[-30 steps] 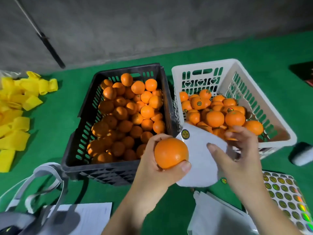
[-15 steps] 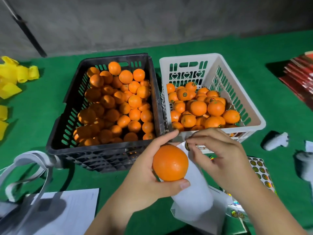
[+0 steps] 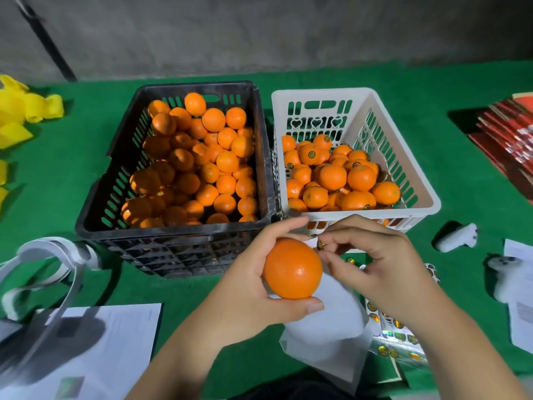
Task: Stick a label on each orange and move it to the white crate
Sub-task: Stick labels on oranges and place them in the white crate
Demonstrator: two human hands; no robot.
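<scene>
Near the front edge of the green table (image 3: 288, 79), just before the two crates, the left hand (image 3: 245, 295) grips an orange (image 3: 292, 268), thumb curled under it and fingers wrapped over its far side. The same hand seems to hold a white backing sheet (image 3: 331, 313) that trails down behind the fruit. The right hand (image 3: 375, 264) sits just beside the orange, its thumb and forefinger pinching a small round label (image 3: 319, 244) at the orange's upper right; whether the label touches the peel yet I cannot tell.

A black crate (image 3: 178, 232) stands left of centre, piled with oranges. Touching its right side is the white crate (image 3: 418, 180), about half full of oranges, several with round stickers on them. Under the right wrist, by the front edge, lies a sheet of shiny round labels (image 3: 398, 339).

Yellow foam sleeves (image 3: 26, 111) lie along the left edge. White straps (image 3: 49, 255) and a printed paper (image 3: 115, 327) rest at the front left corner. Toward the right edge are a small white device (image 3: 457, 239), more papers (image 3: 519, 298) and, further back, a stack of red booklets (image 3: 507, 134).
</scene>
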